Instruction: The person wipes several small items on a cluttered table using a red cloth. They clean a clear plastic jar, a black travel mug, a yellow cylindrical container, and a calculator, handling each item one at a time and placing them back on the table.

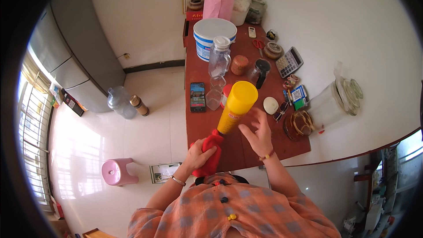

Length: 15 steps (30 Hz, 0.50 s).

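Observation:
My left hand (pixel 199 153) grips a red cloth (pixel 211 162) low at the table's near edge. Out of the cloth rises a tilted yellow can (pixel 228 119) with a wide yellow cap (pixel 242 97) and red lettering on its side; the cloth hides its lower end. Just right of the can is my right hand (pixel 259 135), thumb and fingers apart and nothing in them. A smartphone (pixel 198 97) lies on the reddish-brown table (pixel 231 158) at its left edge. Behind the can, a red-lidded jar (pixel 227 91) is partly covered.
A glass pitcher (pixel 218 59), a white bucket (pixel 214 29) and a black-handled glass pot (pixel 261 71) stand farther back. Sunglasses (pixel 281 110), a calculator (pixel 289 62) and a large glass jar (pixel 325 105) line the right side. A pink stool (pixel 114 173) is on the floor at left.

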{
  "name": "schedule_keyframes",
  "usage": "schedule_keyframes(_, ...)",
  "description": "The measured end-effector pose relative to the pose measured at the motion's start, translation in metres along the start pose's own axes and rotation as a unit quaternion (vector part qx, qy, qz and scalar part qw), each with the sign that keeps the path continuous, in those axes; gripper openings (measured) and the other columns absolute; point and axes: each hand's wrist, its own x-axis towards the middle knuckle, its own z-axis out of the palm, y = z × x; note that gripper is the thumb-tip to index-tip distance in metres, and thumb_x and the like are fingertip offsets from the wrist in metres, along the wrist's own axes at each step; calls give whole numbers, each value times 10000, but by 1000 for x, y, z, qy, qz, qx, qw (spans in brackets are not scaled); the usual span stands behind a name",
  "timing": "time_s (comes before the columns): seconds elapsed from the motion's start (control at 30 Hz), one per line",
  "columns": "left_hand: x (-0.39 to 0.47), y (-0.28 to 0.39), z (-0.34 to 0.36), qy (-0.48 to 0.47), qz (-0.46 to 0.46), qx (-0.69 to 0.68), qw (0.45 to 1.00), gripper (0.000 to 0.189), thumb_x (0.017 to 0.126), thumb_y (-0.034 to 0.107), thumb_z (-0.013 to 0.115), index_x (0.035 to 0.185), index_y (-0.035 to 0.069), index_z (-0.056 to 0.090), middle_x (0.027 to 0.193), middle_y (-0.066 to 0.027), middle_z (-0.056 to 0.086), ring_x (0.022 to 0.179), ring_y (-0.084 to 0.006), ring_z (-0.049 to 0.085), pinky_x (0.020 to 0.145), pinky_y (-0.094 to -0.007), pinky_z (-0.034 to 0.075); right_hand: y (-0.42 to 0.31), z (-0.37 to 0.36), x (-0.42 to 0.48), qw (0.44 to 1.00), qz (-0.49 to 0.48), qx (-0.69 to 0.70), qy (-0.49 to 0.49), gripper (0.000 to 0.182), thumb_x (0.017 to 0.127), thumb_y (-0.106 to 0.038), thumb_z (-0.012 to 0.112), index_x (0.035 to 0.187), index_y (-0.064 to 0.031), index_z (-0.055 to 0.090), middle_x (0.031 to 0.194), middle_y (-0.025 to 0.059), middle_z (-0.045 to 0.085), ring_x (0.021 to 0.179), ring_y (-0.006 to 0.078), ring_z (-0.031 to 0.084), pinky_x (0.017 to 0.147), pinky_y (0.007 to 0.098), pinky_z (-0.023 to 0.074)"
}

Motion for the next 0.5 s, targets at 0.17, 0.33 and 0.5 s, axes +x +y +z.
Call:
schedule_keyframes(0.17, -4, 42, 12, -41, 139, -8, 989, 325, 877, 171, 723, 1168, 31, 680, 1158, -117, 557, 1101, -250, 545, 985, -356, 445, 22, -13, -62, 948, 132, 55, -285, 559, 902, -260, 740, 1342, -23, 488, 1287, 133, 578, 1199, 208, 566, 1000, 374, 465)
schedule_keyframes(0.33, 0, 67, 40, -49, 123, -58, 989, 376, 885, 219, 737, 1193, 21, 651, 1184, -136, 562, 1159, -276, 527, 1021, -388, 422, 21, 10, -104, 934, 159, 157, -278, 543, 907, -264, 726, 1335, -5, 516, 1232, 139, 629, 1142, 217, 608, 957, 363, 491)
schedule_keyframes(0.5, 15, 55, 41, -66, 66, -14, 995, 553, 885, 322, 755, 1279, -20, 569, 1154, -158, 613, 1081, -305, 605, 958, -398, 486, 32, -23, -104, 940, 240, 107, -217, 334, 964, -216, 643, 1205, 15, 628, 1048, 121, 707, 951, 119, 647, 813, 310, 529)
